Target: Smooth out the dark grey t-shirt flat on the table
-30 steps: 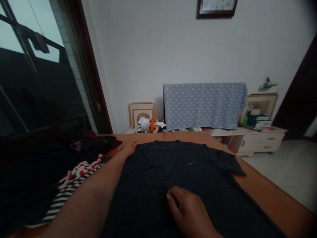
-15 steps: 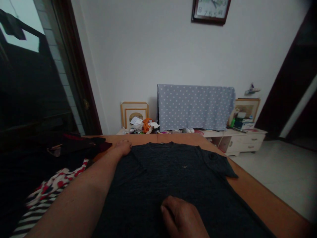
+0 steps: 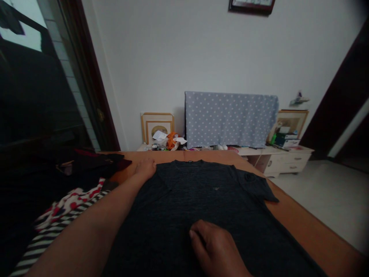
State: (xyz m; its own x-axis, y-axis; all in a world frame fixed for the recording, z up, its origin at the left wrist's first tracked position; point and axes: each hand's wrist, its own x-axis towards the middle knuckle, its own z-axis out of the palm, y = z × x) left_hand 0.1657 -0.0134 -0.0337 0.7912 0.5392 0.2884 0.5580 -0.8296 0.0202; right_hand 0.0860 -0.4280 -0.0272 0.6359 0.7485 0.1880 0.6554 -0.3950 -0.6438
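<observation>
A dark grey short-sleeved T-shirt (image 3: 201,200) lies spread out, front up, with its neckline at the far end and a small logo on the chest. My left hand (image 3: 146,168) rests at the shirt's far left shoulder, palm down, its fingers low against the tabletop and the fabric edge; they look open, though partly hidden. Over the middle of the shirt is my right hand (image 3: 215,244), loosely curled with thumb and forefinger close together; no fabric shows lifted in it.
The orange-brown table (image 3: 288,223) bears the shirt. Piled at left are dark clothes (image 3: 95,163) and a striped garment (image 3: 57,234). Beyond stands a low white cabinet (image 3: 285,161), beside a polka-dot cloth (image 3: 230,119) draped over something wide.
The view has tilted down slightly, so the clock is mostly out of frame. My left hand has drawn a little toward the shirt's shoulder. My right hand stays curled over the shirt.
</observation>
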